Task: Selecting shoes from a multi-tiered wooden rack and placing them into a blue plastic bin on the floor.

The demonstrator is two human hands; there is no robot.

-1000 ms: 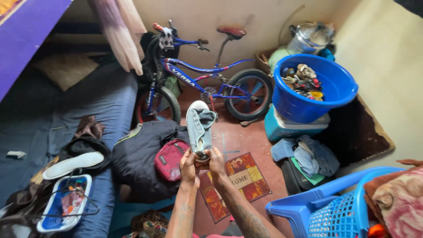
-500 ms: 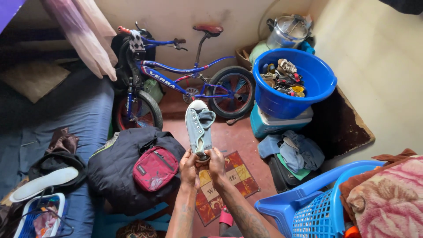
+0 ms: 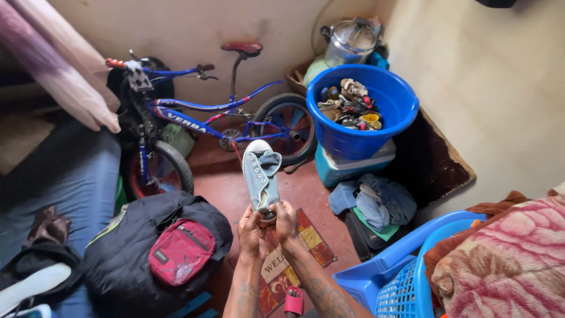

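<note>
In this cluttered room, above the red floor (image 3: 206, 182) and blue bicycle (image 3: 200, 126), the left hand (image 3: 251, 231) and right hand (image 3: 286, 224) clamp their fingers on a grey sneaker's (image 3: 261, 176) heel, seemingly inspecting it; turning it needs a firm grip.

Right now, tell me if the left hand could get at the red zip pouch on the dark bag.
Probably yes: the left hand would first have to let go of the grey canvas shoe; the red zip pouch lies uncovered on the dark bag, nothing between.
</note>
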